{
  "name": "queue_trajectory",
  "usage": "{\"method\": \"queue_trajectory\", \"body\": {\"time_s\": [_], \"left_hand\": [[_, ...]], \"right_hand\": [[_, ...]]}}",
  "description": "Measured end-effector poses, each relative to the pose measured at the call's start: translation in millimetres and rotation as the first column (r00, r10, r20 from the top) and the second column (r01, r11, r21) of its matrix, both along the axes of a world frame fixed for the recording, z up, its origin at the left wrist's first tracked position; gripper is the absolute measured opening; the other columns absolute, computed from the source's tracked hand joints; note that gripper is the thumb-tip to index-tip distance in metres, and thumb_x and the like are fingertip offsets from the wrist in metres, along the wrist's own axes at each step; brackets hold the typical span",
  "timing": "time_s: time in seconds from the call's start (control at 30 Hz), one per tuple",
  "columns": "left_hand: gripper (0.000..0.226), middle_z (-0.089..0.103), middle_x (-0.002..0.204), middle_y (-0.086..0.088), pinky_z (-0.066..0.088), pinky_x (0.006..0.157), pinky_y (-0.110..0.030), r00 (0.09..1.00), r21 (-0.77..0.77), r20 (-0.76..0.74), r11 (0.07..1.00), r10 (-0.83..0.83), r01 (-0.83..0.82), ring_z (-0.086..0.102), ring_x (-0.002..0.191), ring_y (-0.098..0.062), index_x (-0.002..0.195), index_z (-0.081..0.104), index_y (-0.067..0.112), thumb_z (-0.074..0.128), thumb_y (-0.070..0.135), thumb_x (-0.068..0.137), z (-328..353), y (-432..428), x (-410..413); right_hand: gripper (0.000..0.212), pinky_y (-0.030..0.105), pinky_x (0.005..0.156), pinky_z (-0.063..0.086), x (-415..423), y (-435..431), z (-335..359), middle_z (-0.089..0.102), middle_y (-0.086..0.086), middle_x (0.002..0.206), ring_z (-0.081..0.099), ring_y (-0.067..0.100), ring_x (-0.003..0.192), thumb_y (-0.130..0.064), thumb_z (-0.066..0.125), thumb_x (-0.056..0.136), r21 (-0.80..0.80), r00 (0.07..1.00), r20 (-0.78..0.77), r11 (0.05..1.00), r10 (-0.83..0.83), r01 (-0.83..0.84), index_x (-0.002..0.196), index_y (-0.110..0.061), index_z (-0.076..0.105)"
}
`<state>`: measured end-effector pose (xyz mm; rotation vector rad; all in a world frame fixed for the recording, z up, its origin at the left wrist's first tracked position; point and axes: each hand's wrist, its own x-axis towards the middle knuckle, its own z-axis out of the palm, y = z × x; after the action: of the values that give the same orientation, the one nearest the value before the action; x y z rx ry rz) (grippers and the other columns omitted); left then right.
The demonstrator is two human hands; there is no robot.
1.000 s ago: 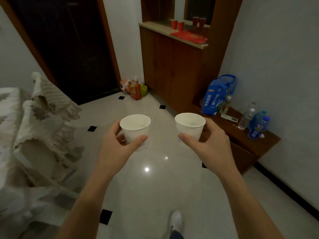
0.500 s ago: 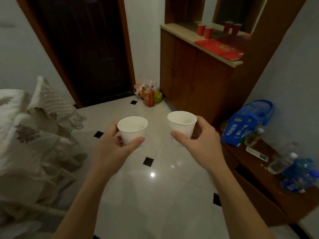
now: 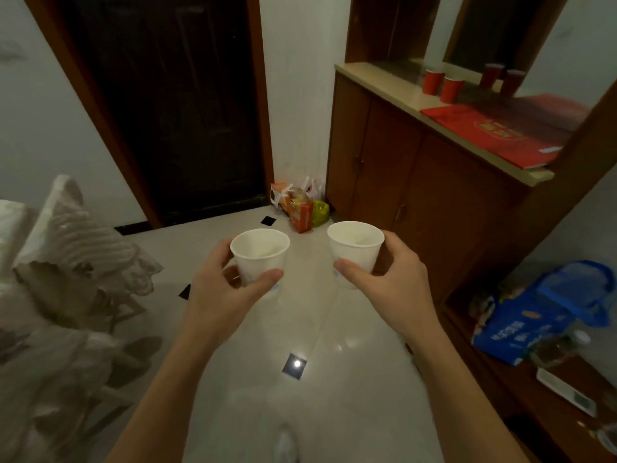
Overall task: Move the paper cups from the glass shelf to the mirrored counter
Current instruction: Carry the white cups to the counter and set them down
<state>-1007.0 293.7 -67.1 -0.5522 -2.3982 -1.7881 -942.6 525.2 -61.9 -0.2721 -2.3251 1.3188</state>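
My left hand (image 3: 222,295) grips a white paper cup (image 3: 260,252) held upright over the tiled floor. My right hand (image 3: 392,282) grips a second white paper cup (image 3: 355,247) beside it, also upright. Both cups look empty. The mirrored counter (image 3: 394,88) tops a wooden cabinet at the upper right, with a mirror behind it. Two red cups (image 3: 442,85) stand on that counter, doubled in the mirror, next to a flat red bag (image 3: 490,135). The glass shelf is not in view.
A dark door (image 3: 173,111) fills the upper left. Snack bags (image 3: 300,208) lie in the corner by the cabinet. A low wooden bench (image 3: 521,389) on the right carries a blue bag (image 3: 547,315) and bottles. Draped cloth-covered furniture (image 3: 66,279) stands on the left.
The view has advanced toward the cabinet, whose counter now looks larger and nearer. Both hands still hold their cups in front of me at the same height.
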Motion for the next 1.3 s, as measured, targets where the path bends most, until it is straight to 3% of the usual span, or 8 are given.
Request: {"method": "queue_trajectory", "body": {"time_s": [0.13,0.33,0.43,0.5,0.6,0.93,1.23,1.3], "left_hand": [[0.056,0.054,0.105,0.037,0.044,0.068,-0.001,1.000,-0.009,-0.017,1.000,-0.006,0.006,0.052,0.096,0.023,0.109,0.044,0.055,0.073,0.053,0.062,7.3,8.4,-89.4],[0.078,0.051,0.113,0.032,0.049,0.070,-0.005,0.999,0.014,0.029,0.999,-0.035,0.035,0.056,0.100,0.005,0.127,0.047,0.037,0.072,0.058,0.057,13.9,29.7,-210.9],[0.064,0.053,0.112,0.032,0.048,0.069,-0.004,0.997,0.040,0.037,0.997,-0.062,0.061,0.057,0.098,0.014,0.117,0.048,0.047,0.074,0.053,0.059,10.2,43.6,-260.9],[0.059,0.055,0.110,0.031,0.047,0.069,-0.004,0.996,0.051,0.046,0.996,-0.072,0.069,0.054,0.096,0.021,0.113,0.047,0.053,0.075,0.050,0.061,7.2,53.8,-292.9],[0.059,0.057,0.110,0.029,0.048,0.069,-0.005,0.996,0.047,0.049,0.996,-0.072,0.070,0.055,0.098,0.019,0.112,0.048,0.052,0.074,0.053,0.060,2.5,71.7,-343.0],[0.054,0.057,0.107,0.039,0.048,0.073,-0.005,0.998,-0.010,-0.016,0.998,-0.062,0.062,0.056,0.103,0.011,0.112,0.049,0.054,0.076,0.051,0.066,7.7,164.8,-549.6],[0.052,0.057,0.104,0.042,0.044,0.071,-0.002,0.997,-0.007,-0.042,0.998,-0.057,0.057,0.054,0.102,0.016,0.113,0.051,0.049,0.077,0.042,0.069,16.1,235.4,-687.3],[0.053,0.059,0.104,0.039,0.046,0.072,-0.004,0.998,0.001,-0.031,0.998,-0.063,0.063,0.056,0.103,0.013,0.116,0.053,0.042,0.078,0.043,0.069,15.3,250.1,-716.2]], "right_hand": [[0.071,0.011,0.069,0.045,-93.2,1.8,6.1,0.056,-0.020,0.116,0.052,-0.004,0.100,-0.060,0.074,0.066,-0.016,1.000,0.023,1.000,-0.012,0.012,0.127,-0.032,0.051],[0.074,0.007,0.063,0.045,-200.4,19.0,8.4,0.049,-0.034,0.105,0.051,-0.011,0.098,-0.069,0.070,0.061,-0.011,0.999,0.014,0.999,-0.052,0.052,0.124,-0.037,0.049],[0.070,0.002,0.066,0.043,-246.3,34.6,4.1,0.052,-0.032,0.107,0.050,-0.012,0.100,-0.062,0.075,0.065,-0.016,0.998,0.012,0.997,-0.069,0.069,0.125,-0.035,0.051],[0.070,0.007,0.066,0.047,-277.4,45.0,0.4,0.055,-0.028,0.110,0.052,-0.006,0.102,-0.060,0.076,0.066,-0.013,0.997,0.027,0.997,-0.073,0.074,0.126,-0.035,0.052],[0.068,0.016,0.072,0.052,-327.1,61.2,-6.3,0.058,-0.023,0.113,0.054,0.000,0.104,-0.059,0.076,0.066,-0.023,0.997,0.034,0.998,-0.062,0.063,0.125,-0.035,0.052],[0.064,0.000,0.065,0.040,-531.9,160.3,-7.1,0.060,-0.021,0.110,0.050,-0.015,0.099,-0.055,0.077,0.068,-0.034,0.999,-0.015,0.998,-0.047,0.047,0.124,-0.030,0.056],[0.071,0.007,0.070,0.045,-672.1,230.6,-0.9,0.062,-0.016,0.114,0.055,-0.003,0.103,-0.060,0.076,0.066,-0.052,0.999,0.001,0.998,-0.048,0.048,0.127,-0.029,0.056],[0.071,0.014,0.072,0.048,-699.4,243.4,-2.4,0.062,-0.017,0.114,0.056,0.001,0.103,-0.062,0.075,0.066,-0.041,0.998,0.011,0.997,-0.063,0.064,0.127,-0.030,0.055]]}}
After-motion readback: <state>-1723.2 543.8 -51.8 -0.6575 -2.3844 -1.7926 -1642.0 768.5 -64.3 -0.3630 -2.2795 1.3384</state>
